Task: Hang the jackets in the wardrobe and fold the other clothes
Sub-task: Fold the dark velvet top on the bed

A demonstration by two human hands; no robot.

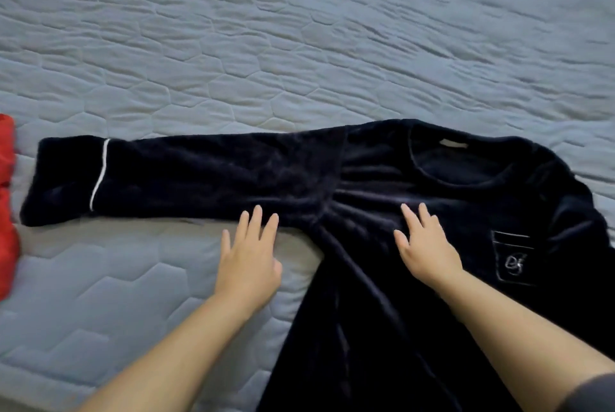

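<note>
**Head view.** A pale blue-grey quilted cover, stitched in hexagons, fills the field; nothing else of the room shows. A dark navy top of plush fabric lies front-up on it.

- **Orientation:** The body runs from the round neckline, beyond the right hand's fingertips, down to the bottom edge of the view between the 2 forearms. 1 long sleeve stretches flat to the left, away from the left hand, its long axis nearly horizontal. It ends in a cuff set off by a white piping line.
- **Left hand:** The fingers are straight and spread, the palm is on the cover, and the fingertips touch the sleeve's lower edge near the armpit. It holds nothing.
- **Right hand:** It lies flat on the chest with straight fingers, on gathered fabric. It grips nothing.
- **Markings:** To the right of the right hand sits a chest pocket outlined in pale piping. It bears a cursive monogram, too blurred to read. A pale neck label shows no legible writing.
- **Other items:** Well to the left of the left hand, a red cloth lies at the frame edge, just beside the cuff.
</note>
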